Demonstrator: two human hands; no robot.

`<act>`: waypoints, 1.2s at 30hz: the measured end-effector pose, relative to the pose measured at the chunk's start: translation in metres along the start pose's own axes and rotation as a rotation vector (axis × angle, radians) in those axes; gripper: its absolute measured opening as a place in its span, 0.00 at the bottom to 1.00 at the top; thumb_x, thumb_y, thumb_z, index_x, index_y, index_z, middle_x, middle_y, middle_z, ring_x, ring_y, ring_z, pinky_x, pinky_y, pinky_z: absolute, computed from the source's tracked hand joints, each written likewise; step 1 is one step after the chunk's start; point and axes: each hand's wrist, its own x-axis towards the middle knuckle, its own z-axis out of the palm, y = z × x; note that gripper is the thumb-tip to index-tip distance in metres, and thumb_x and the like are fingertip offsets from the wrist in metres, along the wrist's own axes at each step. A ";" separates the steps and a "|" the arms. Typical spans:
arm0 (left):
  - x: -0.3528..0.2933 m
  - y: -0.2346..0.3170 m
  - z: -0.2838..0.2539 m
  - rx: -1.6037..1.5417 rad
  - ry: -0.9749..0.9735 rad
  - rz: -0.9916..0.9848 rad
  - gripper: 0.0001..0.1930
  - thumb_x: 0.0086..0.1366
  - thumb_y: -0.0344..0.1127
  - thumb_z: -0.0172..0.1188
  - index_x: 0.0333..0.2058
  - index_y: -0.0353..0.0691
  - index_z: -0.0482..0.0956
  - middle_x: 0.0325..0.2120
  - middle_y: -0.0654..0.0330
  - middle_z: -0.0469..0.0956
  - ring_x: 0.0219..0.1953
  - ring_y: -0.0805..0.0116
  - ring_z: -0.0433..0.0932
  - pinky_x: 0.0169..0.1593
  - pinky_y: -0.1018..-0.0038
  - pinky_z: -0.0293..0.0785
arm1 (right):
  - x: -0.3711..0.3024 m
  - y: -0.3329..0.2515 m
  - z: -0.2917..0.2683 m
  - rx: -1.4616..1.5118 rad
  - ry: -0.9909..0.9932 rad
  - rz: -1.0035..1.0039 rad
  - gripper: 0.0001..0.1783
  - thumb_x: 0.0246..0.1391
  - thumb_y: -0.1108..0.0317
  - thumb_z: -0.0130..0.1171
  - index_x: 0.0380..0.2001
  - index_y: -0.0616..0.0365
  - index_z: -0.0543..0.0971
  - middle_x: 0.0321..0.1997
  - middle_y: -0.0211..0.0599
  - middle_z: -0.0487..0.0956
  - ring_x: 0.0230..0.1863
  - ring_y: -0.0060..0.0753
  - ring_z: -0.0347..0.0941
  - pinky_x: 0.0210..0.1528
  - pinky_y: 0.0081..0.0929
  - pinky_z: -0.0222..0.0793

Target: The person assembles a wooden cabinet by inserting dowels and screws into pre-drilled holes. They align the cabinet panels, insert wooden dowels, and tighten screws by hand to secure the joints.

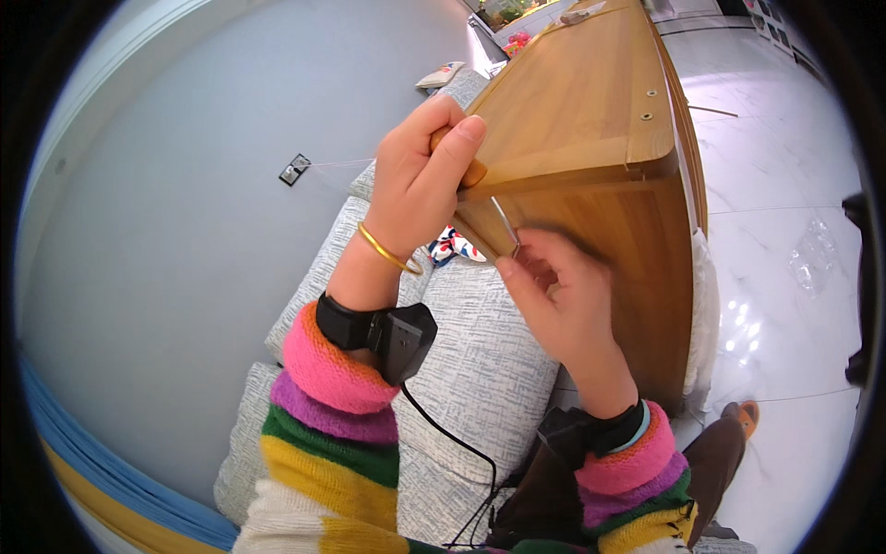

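A large wooden furniture piece (572, 102) stands before me, its near end facing me. My left hand (420, 171) is closed round a short, rounded wooden part (472, 173) at the left corner of the top. Most of that part is hidden behind my fingers and thumb. Just below the top's edge, my right hand (572, 295) pinches a thin, bent metal hex key (504, 220). Its long arm slants up to the underside of the edge, close to the wooden part; where its tip sits cannot be made out.
A grey patterned sofa (480, 360) lies below my hands, with a colourful cloth (452, 246) on it. Two metal-lined holes (647, 116) show in the wooden top. A wall socket (295, 170) is at left. Clear plastic (812, 258) lies on the tiled floor at right. A black cable (452, 434) hangs near my left sleeve.
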 end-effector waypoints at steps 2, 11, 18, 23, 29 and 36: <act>0.001 -0.002 -0.003 -0.053 -0.047 0.030 0.14 0.65 0.39 0.40 0.24 0.37 0.66 0.20 0.65 0.67 0.22 0.80 0.63 0.29 0.83 0.59 | 0.003 -0.004 0.003 0.200 -0.011 0.293 0.13 0.50 0.66 0.58 0.36 0.63 0.74 0.21 0.31 0.76 0.21 0.17 0.71 0.23 0.19 0.67; -0.011 -0.007 -0.011 -0.353 0.036 -0.023 0.21 0.69 0.47 0.33 0.49 0.41 0.66 0.36 0.62 0.73 0.42 0.75 0.69 0.47 0.78 0.63 | 0.023 -0.028 0.002 0.300 -0.043 0.387 0.10 0.56 0.67 0.52 0.37 0.62 0.74 0.25 0.31 0.76 0.20 0.16 0.67 0.22 0.12 0.61; -0.071 -0.016 -0.016 -0.149 0.226 0.061 0.18 0.62 0.34 0.48 0.51 0.39 0.65 0.41 0.59 0.72 0.44 0.71 0.70 0.51 0.75 0.62 | -0.022 -0.030 -0.037 -0.038 -0.079 0.499 0.10 0.56 0.66 0.50 0.38 0.61 0.72 0.25 0.35 0.77 0.20 0.18 0.69 0.20 0.14 0.62; -0.198 -0.036 0.040 -0.145 0.131 -0.063 0.17 0.57 0.35 0.54 0.46 0.37 0.71 0.31 0.55 0.75 0.34 0.62 0.74 0.41 0.70 0.70 | -0.119 -0.006 -0.127 -0.219 -0.167 0.796 0.08 0.57 0.67 0.47 0.36 0.59 0.69 0.26 0.35 0.76 0.21 0.20 0.70 0.21 0.14 0.63; -0.375 -0.088 0.172 -0.552 -0.350 -0.672 0.23 0.54 0.43 0.58 0.48 0.43 0.70 0.43 0.50 0.73 0.47 0.55 0.71 0.50 0.68 0.67 | -0.249 0.014 -0.231 -0.296 -0.200 1.297 0.06 0.55 0.66 0.49 0.30 0.57 0.70 0.25 0.35 0.76 0.22 0.22 0.71 0.25 0.16 0.66; -0.464 -0.086 0.264 0.032 -0.608 -0.696 0.34 0.49 0.55 0.58 0.56 0.58 0.62 0.63 0.55 0.47 0.65 0.51 0.41 0.61 0.49 0.45 | -0.288 0.055 -0.250 -0.157 0.074 1.297 0.07 0.55 0.67 0.50 0.32 0.58 0.70 0.28 0.37 0.77 0.25 0.24 0.72 0.28 0.18 0.68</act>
